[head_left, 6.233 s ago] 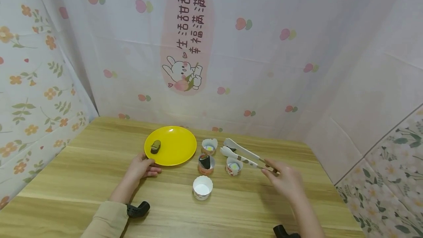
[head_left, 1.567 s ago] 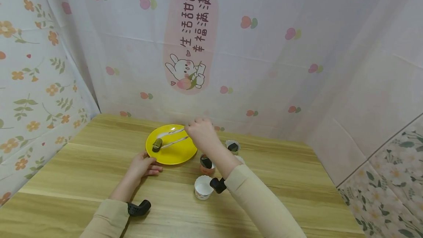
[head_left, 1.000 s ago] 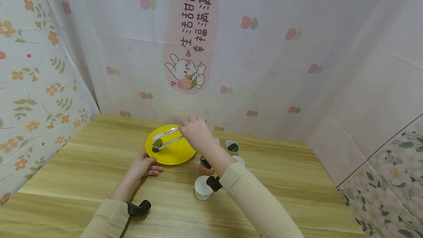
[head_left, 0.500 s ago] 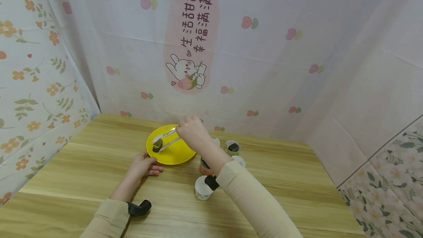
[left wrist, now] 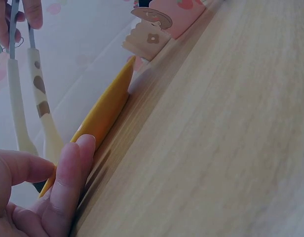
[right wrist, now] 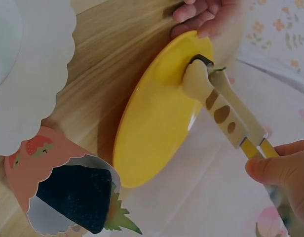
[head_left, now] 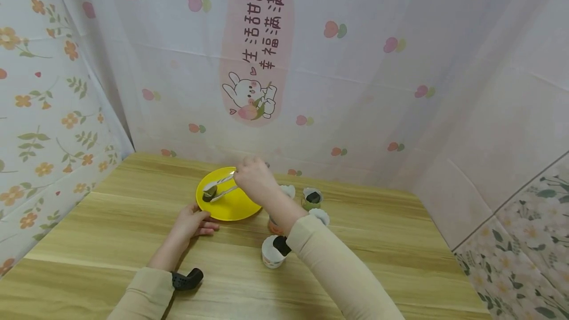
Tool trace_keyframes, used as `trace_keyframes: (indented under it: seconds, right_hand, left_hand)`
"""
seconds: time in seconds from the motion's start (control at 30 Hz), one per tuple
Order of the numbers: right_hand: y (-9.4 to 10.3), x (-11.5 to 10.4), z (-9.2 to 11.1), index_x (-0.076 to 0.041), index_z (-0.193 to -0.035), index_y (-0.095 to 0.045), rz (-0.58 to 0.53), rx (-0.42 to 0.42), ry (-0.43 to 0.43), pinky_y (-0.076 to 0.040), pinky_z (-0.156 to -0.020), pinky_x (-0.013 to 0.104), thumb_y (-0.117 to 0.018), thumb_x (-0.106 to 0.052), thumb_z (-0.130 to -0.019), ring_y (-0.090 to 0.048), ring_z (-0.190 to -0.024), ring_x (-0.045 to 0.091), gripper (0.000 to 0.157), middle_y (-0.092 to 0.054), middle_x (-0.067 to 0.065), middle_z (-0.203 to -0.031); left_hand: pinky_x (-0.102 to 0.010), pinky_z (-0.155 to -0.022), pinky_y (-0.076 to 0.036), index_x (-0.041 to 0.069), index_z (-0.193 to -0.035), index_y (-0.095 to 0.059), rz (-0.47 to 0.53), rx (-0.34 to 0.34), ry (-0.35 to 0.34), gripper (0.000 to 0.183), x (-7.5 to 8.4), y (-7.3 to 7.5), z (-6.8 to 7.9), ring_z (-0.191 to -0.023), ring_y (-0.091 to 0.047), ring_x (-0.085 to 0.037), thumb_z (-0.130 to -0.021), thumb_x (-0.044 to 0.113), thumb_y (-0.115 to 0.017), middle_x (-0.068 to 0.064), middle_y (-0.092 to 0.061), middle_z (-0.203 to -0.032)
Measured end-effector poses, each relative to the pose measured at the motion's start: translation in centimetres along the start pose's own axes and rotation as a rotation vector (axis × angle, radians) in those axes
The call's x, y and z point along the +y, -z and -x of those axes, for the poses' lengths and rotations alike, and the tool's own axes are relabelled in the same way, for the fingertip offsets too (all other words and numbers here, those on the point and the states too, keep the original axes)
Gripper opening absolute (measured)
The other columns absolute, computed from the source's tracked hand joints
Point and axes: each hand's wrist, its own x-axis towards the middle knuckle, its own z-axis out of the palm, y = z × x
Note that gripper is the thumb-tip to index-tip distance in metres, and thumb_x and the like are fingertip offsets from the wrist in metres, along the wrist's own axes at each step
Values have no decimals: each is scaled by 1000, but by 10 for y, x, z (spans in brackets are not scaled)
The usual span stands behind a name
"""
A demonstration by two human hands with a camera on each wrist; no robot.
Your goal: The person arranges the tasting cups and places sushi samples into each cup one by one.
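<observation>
At the near left rim of a yellow plate (head_left: 240, 206), my left hand (head_left: 190, 225) pinches the edge, thumb above and fingers beneath. My right hand (head_left: 255, 178) grips white tongs with brown spots (right wrist: 221, 112) and reaches over the plate from the right. A small green-topped sushi piece (head_left: 209, 193) with a dark wrap lies toward the plate's left side. The tips of the tongs stand on either side of it, and in the right wrist view they cover most of it.
Right of the plate stand several paper baking cups. A white one (head_left: 271, 255) is nearest; a strawberry-print one (right wrist: 38, 153) holds a dark wrapped piece (right wrist: 78, 195). Another cup (head_left: 311, 206) holds a dark piece. My right forearm partly hides the group. A patterned curtain (head_left: 355, 88) backs the table.
My right hand has carried the tongs from above the cups at the right to the plate. Lately it has crept left, the tips closing in on the sushi piece. My left hand stays put.
</observation>
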Motion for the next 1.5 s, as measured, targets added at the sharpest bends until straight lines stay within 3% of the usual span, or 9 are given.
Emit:
trace_keyframes:
  seconds: [0.37,0.97,1.5]
  right_hand:
    - [-7,-1,4,-31,-92,-76,-74,-3,-52,-43,-59,17,-71,-22,-88,-53,-77,9,11,-66,-13,-88]
    - [-6,-2,10,-30,-90,-77,-144,-21,-84,-45,-61,18,-72,-22,-87,-56,-79,10,10,-68,-12,-91]
    - [-13,0,17,-29,-90,-76,-178,-10,-123,-43,-60,18,-70,-33,-88,-56,-76,8,8,-66,-13,-86]
  left_hand:
    - [-30,-61,-58,-12,-136,-26,-3,0,2,44,1,0,1,-67,-68,-20,-97,2,-41,-14,-66,-82]
    - [-30,-61,-58,-12,-135,-27,1,3,-4,43,1,-1,1,-67,-68,-20,-97,2,-42,-14,-66,-81]
    - [-30,-61,-58,-12,-137,-25,-2,5,-3,46,-1,0,0,-67,-69,-20,-98,3,-42,-14,-66,-82]
